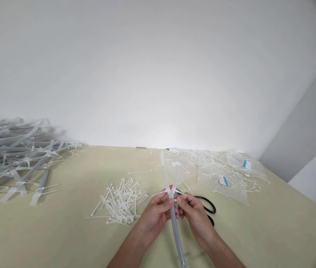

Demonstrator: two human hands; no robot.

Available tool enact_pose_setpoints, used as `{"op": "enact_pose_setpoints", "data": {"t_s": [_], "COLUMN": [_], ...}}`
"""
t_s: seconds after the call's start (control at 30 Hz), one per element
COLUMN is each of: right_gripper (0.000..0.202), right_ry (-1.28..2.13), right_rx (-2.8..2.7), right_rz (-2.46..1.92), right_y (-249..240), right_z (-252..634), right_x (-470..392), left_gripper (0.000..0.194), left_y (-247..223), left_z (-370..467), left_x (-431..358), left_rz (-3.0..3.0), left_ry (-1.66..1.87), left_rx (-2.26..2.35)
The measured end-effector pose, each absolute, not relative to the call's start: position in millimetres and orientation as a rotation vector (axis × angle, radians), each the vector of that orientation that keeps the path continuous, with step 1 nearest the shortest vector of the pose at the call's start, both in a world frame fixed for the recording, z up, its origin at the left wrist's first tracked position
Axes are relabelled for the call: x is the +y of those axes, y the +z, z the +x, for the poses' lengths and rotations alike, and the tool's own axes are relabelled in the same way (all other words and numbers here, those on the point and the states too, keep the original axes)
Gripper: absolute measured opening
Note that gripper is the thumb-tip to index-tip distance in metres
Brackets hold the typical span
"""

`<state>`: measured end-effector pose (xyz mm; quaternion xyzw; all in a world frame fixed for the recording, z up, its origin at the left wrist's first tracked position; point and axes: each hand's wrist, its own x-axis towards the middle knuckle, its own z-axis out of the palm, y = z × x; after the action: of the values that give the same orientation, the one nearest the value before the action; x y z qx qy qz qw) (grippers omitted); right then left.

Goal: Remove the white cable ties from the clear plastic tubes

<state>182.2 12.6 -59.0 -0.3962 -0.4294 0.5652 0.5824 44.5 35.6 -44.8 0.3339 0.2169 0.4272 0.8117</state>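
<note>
A translucent grey tube runs up from the bottom edge to a Y-shaped joint, where two short clear tubes branch upward. My left hand grips the joint from the left, its thumb pressed on the front just below the fork. From the right, my right hand pinches at a small white cable-tie head beside the tube. Thin white tie ends stick out on both sides of the fork. The fingertips behind the joint are partly hidden.
White cable ties lie heaped left of my hands. Many joined tubes are piled at the far left. Black scissor handles show beside my right hand. Plastic bags and loose ties lie behind, near the wall.
</note>
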Motion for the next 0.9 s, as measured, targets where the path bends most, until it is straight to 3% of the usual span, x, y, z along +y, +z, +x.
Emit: {"op": "enact_pose_setpoints", "data": {"t_s": [0.4, 0.53, 0.73, 0.9], "right_gripper": [0.019, 0.031, 0.028, 0.031], "right_ry": [1.457, 1.435, 1.579, 1.702], "right_rx": [-0.895, -0.915, -0.959, -1.093], "right_rz": [-0.752, -0.795, -0.871, -1.045], "right_y": [-62.0, -62.3, -52.8, -49.2], "right_z": [179.2, 179.8, 183.7, 190.1], "right_x": [11.1, 10.2, 6.7, 5.6], "left_gripper": [0.013, 0.021, 0.037, 0.022], "left_y": [-43.5, -42.8, -41.7, -39.2], "left_z": [44.6, 43.4, 35.6, 20.4], "left_x": [34.4, 34.9, 45.1, 61.9], "left_rz": [0.750, 0.757, 0.584, 0.343], "left_ry": [0.893, 0.919, 1.124, 1.348], "left_rx": [0.392, 0.386, 0.514, 0.514]}}
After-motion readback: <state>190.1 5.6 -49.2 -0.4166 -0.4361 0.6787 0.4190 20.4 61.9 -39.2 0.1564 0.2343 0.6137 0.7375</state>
